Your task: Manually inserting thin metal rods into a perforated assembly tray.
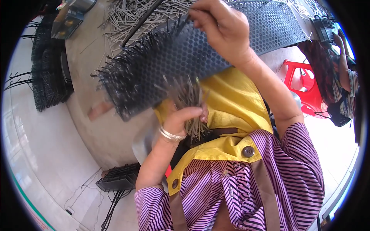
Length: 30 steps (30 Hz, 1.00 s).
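Watching from beside the bench, I'd judge the filling of the perforated board [192,57] to be well short of done. It slants across in front of the person, over the lap; dark standing strips [123,71] crowd its left end, while the rows of holes toward the right look bare, so most of it seems left to fill. The left hand [178,120] is closed firmly round a bundle of strips [188,92], upright in the fist below the board's near edge. The right hand [227,30], raised over the far edge, pinches what looks like a single strip [185,23] (blurred, so I can't make out its lower tip).

Counting up: one board in work, one bundle, two working hands, one pinched strip. The standing ones, and the loose pile [135,13] beyond, are too tangled to number. One red stool [313,101] and one co-worker [342,65] show at the right.
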Tool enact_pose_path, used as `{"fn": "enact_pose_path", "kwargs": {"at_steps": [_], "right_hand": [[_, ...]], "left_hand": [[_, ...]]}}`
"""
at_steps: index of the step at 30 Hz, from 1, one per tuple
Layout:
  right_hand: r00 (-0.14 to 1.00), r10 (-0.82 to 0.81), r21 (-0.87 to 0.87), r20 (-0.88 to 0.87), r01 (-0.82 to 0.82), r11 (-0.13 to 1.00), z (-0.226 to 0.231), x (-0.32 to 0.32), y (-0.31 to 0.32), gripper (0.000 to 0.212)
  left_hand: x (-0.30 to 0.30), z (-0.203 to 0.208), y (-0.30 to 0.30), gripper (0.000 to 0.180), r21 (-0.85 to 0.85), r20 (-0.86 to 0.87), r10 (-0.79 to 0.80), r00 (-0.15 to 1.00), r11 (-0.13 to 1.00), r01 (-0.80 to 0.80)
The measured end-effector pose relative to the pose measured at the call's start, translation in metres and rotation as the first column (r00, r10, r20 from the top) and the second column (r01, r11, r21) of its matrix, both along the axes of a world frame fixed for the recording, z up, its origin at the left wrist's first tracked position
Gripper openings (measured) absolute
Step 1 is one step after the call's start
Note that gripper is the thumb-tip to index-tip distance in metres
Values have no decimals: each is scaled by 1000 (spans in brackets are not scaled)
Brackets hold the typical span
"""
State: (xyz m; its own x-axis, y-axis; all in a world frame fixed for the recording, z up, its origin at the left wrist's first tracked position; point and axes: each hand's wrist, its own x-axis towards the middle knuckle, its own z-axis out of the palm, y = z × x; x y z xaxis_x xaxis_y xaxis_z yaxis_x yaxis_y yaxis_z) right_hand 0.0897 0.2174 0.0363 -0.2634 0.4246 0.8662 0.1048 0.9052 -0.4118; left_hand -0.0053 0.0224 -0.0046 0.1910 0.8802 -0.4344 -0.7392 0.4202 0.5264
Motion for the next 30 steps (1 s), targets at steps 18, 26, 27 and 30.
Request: {"fn": "enact_pose_path", "kwargs": {"at_steps": [18,26,27,30], "right_hand": [[868,-12,-260,496,162,952,3,10,-31,15],[776,582,-902,242,-41,430,8,39,-67,14],[778,579,-902,243,-39,430,8,39,-67,14],[758,639,-962,134,-55,267,9,38,-65,11]], "left_hand": [[-1,-2,1,44,-29,-24,1,1000,1000,-2],[-2,-4,0,40,16,-5,-1,1000,1000,1],[-1,-4,0,40,25,-33,-4,999,1000,5],[0,0,1,39,25,-84,-3,996,1000,5]]}}
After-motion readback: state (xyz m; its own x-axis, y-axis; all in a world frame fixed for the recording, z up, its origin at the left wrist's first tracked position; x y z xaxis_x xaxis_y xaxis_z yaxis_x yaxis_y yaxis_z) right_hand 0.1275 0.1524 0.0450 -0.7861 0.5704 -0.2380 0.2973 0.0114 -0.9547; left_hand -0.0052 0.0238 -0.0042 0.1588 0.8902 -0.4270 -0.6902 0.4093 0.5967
